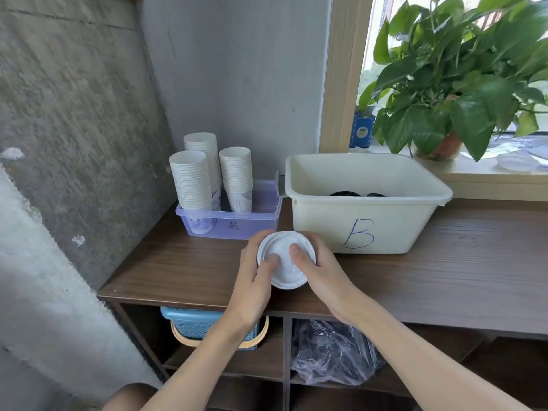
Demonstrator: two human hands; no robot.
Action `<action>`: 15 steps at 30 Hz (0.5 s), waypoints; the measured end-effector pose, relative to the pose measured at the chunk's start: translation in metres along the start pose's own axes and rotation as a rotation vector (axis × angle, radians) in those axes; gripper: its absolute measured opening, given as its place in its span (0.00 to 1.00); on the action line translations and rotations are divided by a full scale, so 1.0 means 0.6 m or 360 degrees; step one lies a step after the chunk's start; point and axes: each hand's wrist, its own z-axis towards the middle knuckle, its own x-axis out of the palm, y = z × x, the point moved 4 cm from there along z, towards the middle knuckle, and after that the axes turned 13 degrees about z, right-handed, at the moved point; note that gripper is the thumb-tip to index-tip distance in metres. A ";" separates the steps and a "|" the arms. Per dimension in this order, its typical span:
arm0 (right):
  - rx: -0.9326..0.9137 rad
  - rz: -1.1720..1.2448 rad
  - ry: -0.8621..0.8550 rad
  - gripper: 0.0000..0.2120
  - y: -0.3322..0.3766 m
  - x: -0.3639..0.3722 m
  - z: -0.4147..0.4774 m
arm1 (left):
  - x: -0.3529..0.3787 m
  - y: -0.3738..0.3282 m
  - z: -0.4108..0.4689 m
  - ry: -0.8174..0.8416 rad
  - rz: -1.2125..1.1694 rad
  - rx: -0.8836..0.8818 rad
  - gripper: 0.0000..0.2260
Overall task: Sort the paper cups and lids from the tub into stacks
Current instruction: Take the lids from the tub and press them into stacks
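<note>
A stack of white lids (285, 259) sits over the brown tabletop in front of the cream tub (367, 229), which is marked "B". My left hand (252, 280) grips the stack's left side, thumb on top. My right hand (320, 268) grips its right side, thumb pressed on the top lid. Black lids (345, 193) lie at the bottom of the tub. Three tall stacks of white paper cups (192, 182) stand in a clear purple bin (231, 223) to the tub's left.
A concrete wall bounds the table on the left. A potted plant (450, 93), a blue box (362, 129) and a clear lid (516, 161) sit on the window sill. Under the table, a blue basket (192, 321) and a plastic bag (332, 351) fill the shelves.
</note>
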 end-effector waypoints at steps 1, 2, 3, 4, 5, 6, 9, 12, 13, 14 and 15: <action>-0.0006 0.0031 -0.0004 0.15 -0.003 -0.003 0.001 | 0.000 0.003 0.000 -0.0009 0.0022 0.0025 0.18; -0.0015 0.0060 -0.0006 0.17 -0.006 -0.005 0.003 | 0.000 0.005 0.001 -0.0016 0.0043 0.0052 0.17; -0.0026 0.0079 -0.0004 0.17 -0.009 -0.007 0.004 | 0.001 0.007 0.002 -0.0020 0.0060 0.0078 0.17; -0.0043 0.0083 0.0003 0.15 -0.011 -0.008 0.006 | 0.002 0.007 0.003 -0.0024 0.0070 0.0108 0.18; -0.0061 0.0080 0.0019 0.13 -0.011 -0.008 0.007 | 0.003 0.008 0.005 -0.0035 0.0075 0.0138 0.17; -0.0082 0.0064 0.0038 0.12 -0.013 -0.007 0.008 | 0.003 0.009 0.007 -0.0051 0.0076 0.0158 0.17; -0.0127 -0.0008 0.0081 0.14 -0.018 -0.002 0.009 | 0.003 0.009 0.008 -0.0081 0.0048 0.0198 0.13; -0.0107 0.0007 0.0101 0.19 -0.029 -0.001 0.009 | 0.002 0.010 0.007 -0.0110 0.0061 0.0257 0.15; -0.0091 0.0026 0.0101 0.21 -0.032 -0.002 0.009 | 0.002 0.011 0.007 -0.0124 0.0065 0.0266 0.16; -0.0077 0.0038 0.0099 0.24 -0.034 -0.003 0.011 | 0.002 0.011 0.007 -0.0134 0.0068 0.0269 0.17; -0.0070 0.0038 0.0097 0.26 -0.034 -0.004 0.012 | 0.002 0.012 0.007 -0.0140 0.0076 0.0272 0.17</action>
